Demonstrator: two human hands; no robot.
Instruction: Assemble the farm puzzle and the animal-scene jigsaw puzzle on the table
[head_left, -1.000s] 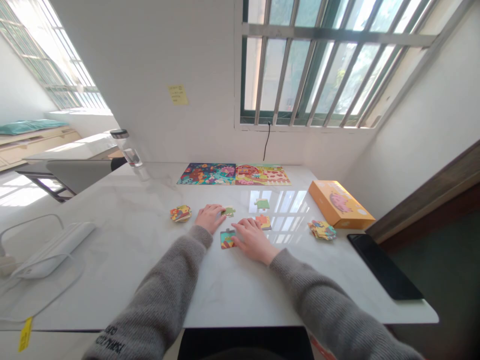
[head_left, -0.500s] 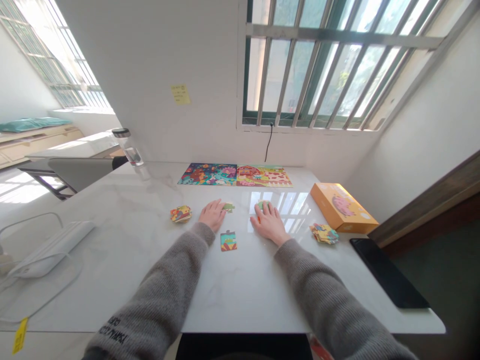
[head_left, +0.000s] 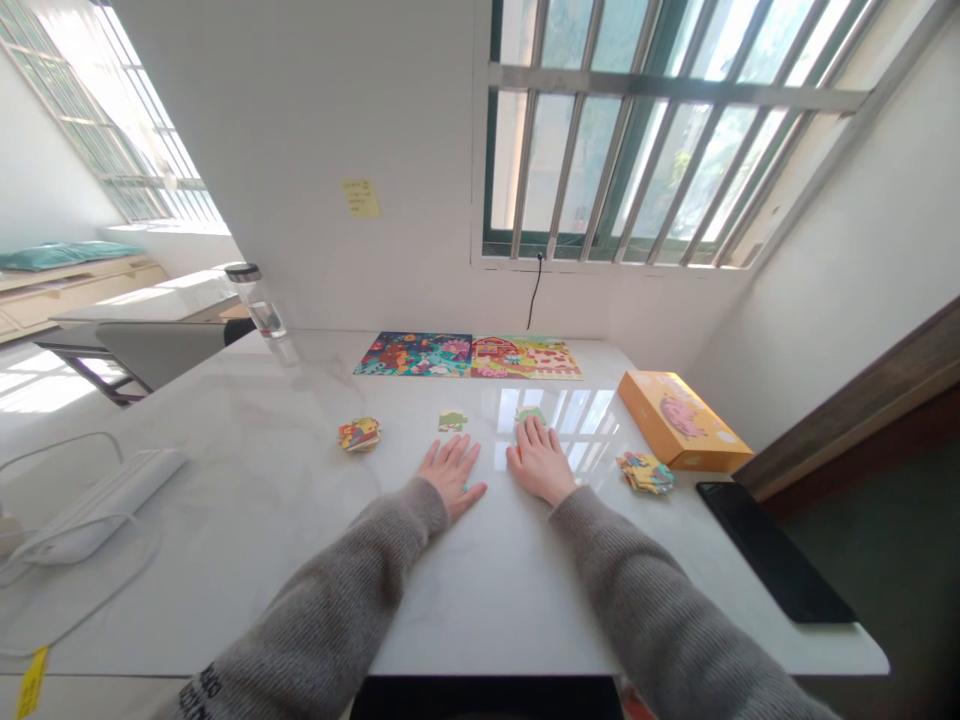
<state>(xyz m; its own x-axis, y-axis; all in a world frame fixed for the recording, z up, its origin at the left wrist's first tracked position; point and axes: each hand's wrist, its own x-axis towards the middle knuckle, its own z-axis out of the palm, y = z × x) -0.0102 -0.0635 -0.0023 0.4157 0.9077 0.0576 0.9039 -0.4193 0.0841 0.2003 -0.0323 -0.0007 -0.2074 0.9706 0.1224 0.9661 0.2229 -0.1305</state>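
My left hand [head_left: 451, 474] lies flat with fingers spread on the white table, covering nearly all of a puzzle piece; only a speck of teal shows between the fingers. Just beyond its fingertips is a green and cream puzzle piece [head_left: 452, 422]. Fingers extended, my right hand [head_left: 541, 464] rests palm down over the near part of a pale green puzzle piece [head_left: 529, 413]. A bit of orange shows beside its thumb. Stacks of puzzle pieces sit to either side, a left stack [head_left: 359, 435] and a right stack [head_left: 645, 473].
Two colourful picture sheets [head_left: 416, 355] lie side by side against the wall. An orange box [head_left: 684, 420] and a black phone-like slab [head_left: 776, 550] are on the right. A clear bottle [head_left: 262, 305] stands back left; a white power strip [head_left: 112, 505] with cables lies left.
My left hand has moved nearer to me, off the green and cream piece and onto the teal one. My right hand stays almost where it was.
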